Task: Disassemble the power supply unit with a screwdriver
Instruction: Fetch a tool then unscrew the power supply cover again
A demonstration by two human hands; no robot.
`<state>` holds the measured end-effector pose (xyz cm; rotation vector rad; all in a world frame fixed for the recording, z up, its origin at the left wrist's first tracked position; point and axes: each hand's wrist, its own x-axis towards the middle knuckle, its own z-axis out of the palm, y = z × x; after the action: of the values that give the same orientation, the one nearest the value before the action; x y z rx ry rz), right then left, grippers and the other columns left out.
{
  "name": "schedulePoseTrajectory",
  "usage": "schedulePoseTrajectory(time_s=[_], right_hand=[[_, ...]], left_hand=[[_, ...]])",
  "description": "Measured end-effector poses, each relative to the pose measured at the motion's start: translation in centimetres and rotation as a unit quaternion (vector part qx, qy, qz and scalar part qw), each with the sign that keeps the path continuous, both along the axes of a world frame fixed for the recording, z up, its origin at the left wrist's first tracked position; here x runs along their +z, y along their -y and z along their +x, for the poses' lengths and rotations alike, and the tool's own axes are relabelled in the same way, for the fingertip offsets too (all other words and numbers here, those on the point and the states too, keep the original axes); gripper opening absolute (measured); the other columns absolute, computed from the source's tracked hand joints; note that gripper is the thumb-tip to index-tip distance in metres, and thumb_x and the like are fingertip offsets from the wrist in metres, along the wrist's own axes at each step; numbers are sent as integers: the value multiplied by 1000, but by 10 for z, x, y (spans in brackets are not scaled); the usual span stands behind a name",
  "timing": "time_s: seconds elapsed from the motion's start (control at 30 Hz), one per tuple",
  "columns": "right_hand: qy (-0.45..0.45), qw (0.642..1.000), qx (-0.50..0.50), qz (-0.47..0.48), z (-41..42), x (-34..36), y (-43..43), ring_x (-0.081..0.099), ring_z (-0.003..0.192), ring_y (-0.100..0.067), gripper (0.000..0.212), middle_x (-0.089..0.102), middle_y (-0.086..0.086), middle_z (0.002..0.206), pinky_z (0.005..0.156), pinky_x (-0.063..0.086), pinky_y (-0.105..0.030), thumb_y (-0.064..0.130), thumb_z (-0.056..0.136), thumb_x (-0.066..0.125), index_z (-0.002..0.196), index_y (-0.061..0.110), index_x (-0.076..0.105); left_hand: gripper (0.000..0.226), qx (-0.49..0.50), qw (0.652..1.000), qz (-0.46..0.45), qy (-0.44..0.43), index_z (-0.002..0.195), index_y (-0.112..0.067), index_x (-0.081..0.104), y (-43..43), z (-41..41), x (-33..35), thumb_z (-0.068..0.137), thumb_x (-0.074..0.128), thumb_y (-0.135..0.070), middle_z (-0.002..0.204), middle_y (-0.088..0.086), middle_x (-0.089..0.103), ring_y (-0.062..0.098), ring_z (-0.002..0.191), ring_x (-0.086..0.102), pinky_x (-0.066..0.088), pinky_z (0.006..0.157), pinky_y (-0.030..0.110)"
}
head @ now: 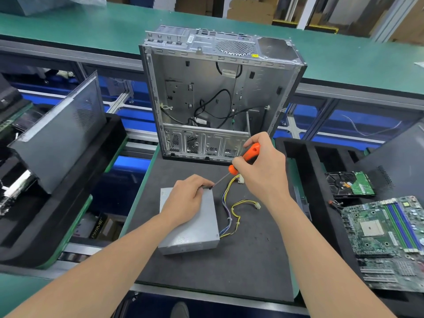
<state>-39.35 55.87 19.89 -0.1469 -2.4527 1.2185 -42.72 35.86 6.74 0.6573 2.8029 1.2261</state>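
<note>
Power supply unit point(190, 226) is lying flat on the dark worktop point(252, 260), a grey metal box directly under the left hand point(185, 198). The left hand is resting palm-down on the unit's top face, its fingers point(199, 182) bending down at the far right corner. Whether those fingers are pinching anything cannot be told, as the tips are hiding the spot.

The right hand point(263, 171) is gripping the screwdriver point(252, 150) by its orange handle, fingers point(238, 162) wrapping round it. The tool is slanting down and to the left. Its thin metal shaft is running from the right fingers toward the left fingers, and its tip is meeting the unit's corner right at the left fingertips.

A cable bundle point(229, 203) of yellow, black and purple wires is coming out of the unit's right side. It is curling over the worktop, nearer the person than the right fingers, between the two forearms. White connectors are lying at its ends, one just beside the right hand.

Beyond both sets of fingers an opened computer case point(218, 99) is standing upright on the worktop. Its inside is facing the person, with black cables hanging loose in it. The right fingers are hovering just in front of its lower edge.

Well to the right of the right fingers a motherboard point(387, 230) is lying flat, with a hard drive point(351, 183) just beyond it. Well to the left of the left fingers a grey side panel point(59, 134) is leaning tilted.
</note>
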Motion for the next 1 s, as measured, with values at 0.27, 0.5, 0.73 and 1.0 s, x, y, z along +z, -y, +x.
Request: schedulePoseTrajectory(time_s=[0.27, 0.5, 0.73, 1.0], right_hand=[[11, 1000, 0, 2, -3, 0, -1, 58, 70, -3, 30, 59, 11, 68, 54, 40, -8, 20, 76, 73, 95, 30, 52], [26, 994, 90, 56, -6, 10, 1, 56, 70, -14, 32, 62, 6, 71, 60, 47, -26, 17, 77, 72, 96, 31, 50], [63, 940, 63, 328, -29, 37, 34, 53, 71, -28, 46, 56, 2, 69, 60, 40, -36, 65, 97, 48, 80, 23, 43], [173, 876, 263, 367, -49, 74, 30, 66, 90, -20, 3, 69, 8, 89, 79, 57, -40, 22, 94, 64, 96, 21, 65]], left_hand=[[43, 7, 1000, -7, 19, 122, -29, 72, -1, 0, 1, 101, 48, 0, 122, -14, 68, 19, 117, 62, 47, 106, 45], [36, 11, 1000, 3, 14, 119, -25, 72, -2, 1, 2, 100, 52, -2, 119, -12, 69, 16, 115, 63, 46, 106, 46], [8, 4, 1000, 14, -15, 101, -19, 76, -8, -7, 10, 93, 75, -23, 98, -8, 72, 13, 93, 68, 55, 89, 40], [12, -25, 998, -30, -41, 98, -13, 71, -6, -13, 7, 98, 71, -25, 97, -3, 71, 18, 89, 66, 54, 85, 40]])
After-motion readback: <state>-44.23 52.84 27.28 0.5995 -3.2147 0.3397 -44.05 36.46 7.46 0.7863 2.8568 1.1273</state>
